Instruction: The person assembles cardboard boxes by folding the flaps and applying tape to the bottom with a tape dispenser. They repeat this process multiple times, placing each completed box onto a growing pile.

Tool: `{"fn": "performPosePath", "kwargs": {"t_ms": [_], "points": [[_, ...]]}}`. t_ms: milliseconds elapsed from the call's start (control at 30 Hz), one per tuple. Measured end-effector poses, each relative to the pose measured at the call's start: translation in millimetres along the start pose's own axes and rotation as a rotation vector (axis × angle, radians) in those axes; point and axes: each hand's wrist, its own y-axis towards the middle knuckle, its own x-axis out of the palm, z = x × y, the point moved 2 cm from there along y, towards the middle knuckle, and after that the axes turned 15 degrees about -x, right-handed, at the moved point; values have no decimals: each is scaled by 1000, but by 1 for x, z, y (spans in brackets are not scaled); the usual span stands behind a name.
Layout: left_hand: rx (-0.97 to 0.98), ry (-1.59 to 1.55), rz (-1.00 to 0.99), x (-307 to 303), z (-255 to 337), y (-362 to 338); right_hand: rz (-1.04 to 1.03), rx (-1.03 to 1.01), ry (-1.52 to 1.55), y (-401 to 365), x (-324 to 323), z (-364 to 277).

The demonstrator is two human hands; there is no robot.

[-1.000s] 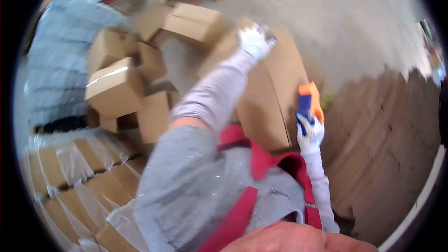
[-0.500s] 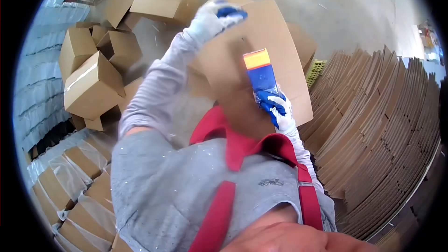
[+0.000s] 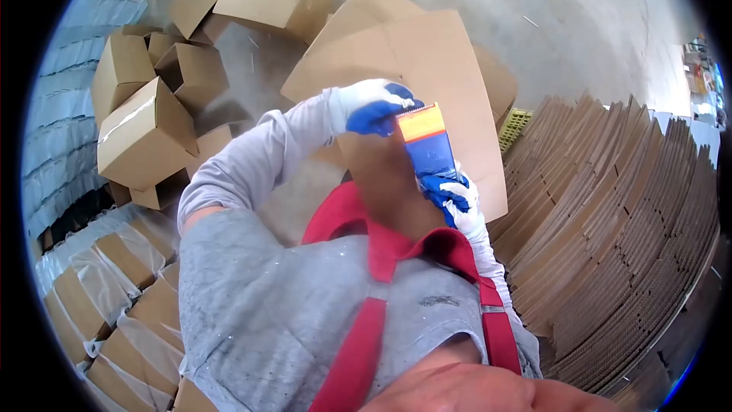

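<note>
A tape dispenser (image 3: 427,149), blue in the body with an orange end, is held upright in front of the chest, just before a flattened cardboard box (image 3: 435,61) that stands tilted against the body. The right hand (image 3: 457,202), gloved in white and blue, is clenched around the dispenser's lower part. The left hand (image 3: 370,107) is brought to the orange end, its fingertips (image 3: 404,103) curled against the toothed edge; whether anything is pinched between them cannot be told. The dispenser is judged to be light and rigid, best taken by its lower body as it is now. The toothed edge is better kept clear of the fingers (the coated gloves should give some grip and protection). The flattened box is judged to be light but broad and floppy, likely to bend if taken by one corner, so it would be steadier gripped along an edge or braced against the torso. To the right, a large stack of flat cardboard sheets (image 3: 625,221) is leaned in rows. To the left, made-up boxes (image 3: 145,133) are heaped on the concrete floor (image 3: 579,15), with plastic-wrapped bundles (image 3: 114,275) below them. A yellow crate (image 3: 517,123) is partly seen behind the flattened box.
</note>
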Motion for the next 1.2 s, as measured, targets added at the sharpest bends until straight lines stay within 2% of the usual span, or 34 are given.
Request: {"fn": "performPosePath", "kwargs": {"t_ms": [33, 100, 133, 167, 200, 233, 267, 300, 333, 400, 467, 500, 533, 600, 700, 733, 767, 800, 833, 900, 933, 967, 1000, 1033, 1100, 1167, 1200], "points": [[0, 1, 1, -4, 14, 6, -1, -1, 0, 6, 0, -5], [-1033, -304, -51, -14, 19, 15, -8, 123, -5, 25, 1, -19], [-681, 59, 172, -21, 11, 17, -9, 122, -6, 37, 4, -27], [-307, 407, 379, -30, 3, 19, 91, 205, 2, 50, 7, -33], [-355, 581, 409, -53, 10, 27, 191, 287, 11, 56, 10, -34], [-343, 666, 512, -80, -4, 33, 255, 280, 6, 58, 12, -31], [-469, 737, 656, -110, -16, 42, 251, 297, -29, 68, 11, -37], [-682, 827, 527, -140, -27, 49, 277, 325, -43, 68, 10, -33], [-679, 821, 526, -140, -40, 57, 302, 353, -56, 68, 9, -30], [-1048, 700, 116, -118, -81, 68, 284, 329, -85, 75, 12, -25], [-990, 606, 133, -107, -145, 61, 274, 297, -125, 80, 9, -24], [-1066, 633, -25, -109, -130, 62, 234, 271, -161, 80, 9, -24], [-1057, 733, 52, -109, -182, 60, 190, 246, -193, 79, 10, -24], [-1051, 922, 213, -108, -279, 56, 259, 195, -137, 83, 12, -20], [-1173, 889, 257, -129, -106, 71, 238, 257, -284, 87, 12, -22], [-1008, 772, 490, -121, -85, 79, 274, 234, -205, 87, 13, -16], [-989, 646, 323, -108, -62, 92, 309, 223, -122, 83, 15, -10], [-968, 658, 407, -78, -50, 87, 342, 219, -35, 70, 18, -7], [-1017, 680, 365, -63, -34, 81, 285, 215, -59, 63, 19, -24], [-936, 822, 515, -60, -45, 76, 230, 133, -280, -4, 20, -72], [-911, 797, 469, -65, -59, 74, 92, 240, -434, -71, 22, -81], [-883, 729, 494, -69, -78, 72, 116, 294, -257, -119, 19, -97], [-909, 814, 523, -57, -24, 75, 149, 352, -85, -166, 17, -113], [-867, 812, 540, -59, -26, 75, 213, 451, -160, -214, 27, -132], [-808, 817, 581, -55, -25, 82, 334, 677, -99, -310, 35, -122], [-696, 890, 906, -42, -10, 78, 292, 669, -265, -310, 48, -123], [-553, 1073, 1015, -27, 12, 78, 226, 649, -372, -268, 42, -107]]}}
